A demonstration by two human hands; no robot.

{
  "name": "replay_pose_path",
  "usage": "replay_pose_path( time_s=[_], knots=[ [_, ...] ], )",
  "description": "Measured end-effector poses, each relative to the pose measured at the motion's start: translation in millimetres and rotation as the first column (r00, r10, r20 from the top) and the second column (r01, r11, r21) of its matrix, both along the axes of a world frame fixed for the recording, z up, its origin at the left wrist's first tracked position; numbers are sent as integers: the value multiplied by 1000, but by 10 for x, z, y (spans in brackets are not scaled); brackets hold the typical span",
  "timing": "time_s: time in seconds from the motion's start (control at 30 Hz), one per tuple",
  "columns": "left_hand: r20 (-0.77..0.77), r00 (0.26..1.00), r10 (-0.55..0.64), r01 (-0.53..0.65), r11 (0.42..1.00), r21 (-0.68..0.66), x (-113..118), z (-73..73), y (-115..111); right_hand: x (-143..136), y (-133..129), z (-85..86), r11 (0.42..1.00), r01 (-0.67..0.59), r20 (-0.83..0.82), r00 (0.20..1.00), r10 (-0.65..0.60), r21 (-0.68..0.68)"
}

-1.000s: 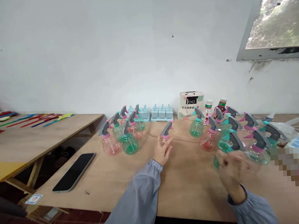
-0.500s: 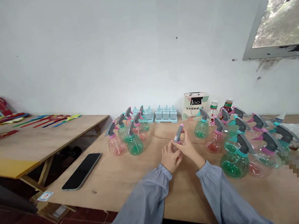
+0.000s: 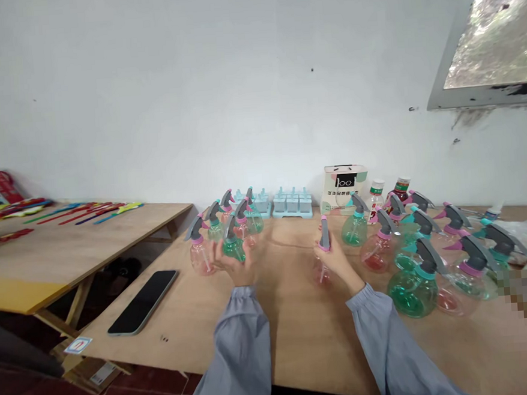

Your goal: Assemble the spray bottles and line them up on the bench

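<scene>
I'm seeing my right hand (image 3: 337, 258) gripping a pink sprayer (image 3: 322, 259) by the neck, holding it upright mid-desk (image 3: 300, 339) between the two bottle bunches. My left hand (image 3: 237, 264) is curling around a green bottle (image 3: 233, 248) in the left bunch (image 3: 225, 230), though I can't tell how tight. A phone (image 3: 143, 302) is lying off left.

Glasses graphic, unreadable print on white box (image 3: 345, 189)
</scene>
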State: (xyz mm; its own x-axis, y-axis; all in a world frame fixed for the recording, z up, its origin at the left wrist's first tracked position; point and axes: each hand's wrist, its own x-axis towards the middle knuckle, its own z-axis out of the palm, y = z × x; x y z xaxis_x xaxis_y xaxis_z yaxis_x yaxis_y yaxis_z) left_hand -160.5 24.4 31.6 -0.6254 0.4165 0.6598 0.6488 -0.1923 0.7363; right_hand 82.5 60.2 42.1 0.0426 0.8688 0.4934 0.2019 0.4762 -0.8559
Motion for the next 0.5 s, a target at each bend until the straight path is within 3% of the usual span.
replay_pose_path(
  time_s=[0.07, 0.17, 0.27, 0.4, 0.47, 0.5],
  knots=[
    [50, 998, 37, -35, 999, -37, -180, 36, 72, 17, -5, 27, 1000, 3, -15, 1000, -3, -5],
    [-17, 999, 37, -40, 980, -193, -257, -28, 181, 79, -59, 130, 995, -74, -54, 996, 71, -62],
    [-165, 986, -23, -33, 944, -330, -117, -146, 253, 161, -166, 247, 949, -265, -82, 964, 254, -170],
    [-292, 953, -83, -32, 929, -369, 206, -263, 269, 202, -259, 299, 847, -506, -244, 853, 462, -165],
    [-328, 938, -110, -15, 934, -357, 325, -300, 266, 185, -255, 291, 827, -540, -298, 824, 482, -157],
    [-339, 933, -120, -6, 938, -347, 364, -313, 265, 173, -246, 288, 856, -495, -292, 849, 440, -151]
  ],
)
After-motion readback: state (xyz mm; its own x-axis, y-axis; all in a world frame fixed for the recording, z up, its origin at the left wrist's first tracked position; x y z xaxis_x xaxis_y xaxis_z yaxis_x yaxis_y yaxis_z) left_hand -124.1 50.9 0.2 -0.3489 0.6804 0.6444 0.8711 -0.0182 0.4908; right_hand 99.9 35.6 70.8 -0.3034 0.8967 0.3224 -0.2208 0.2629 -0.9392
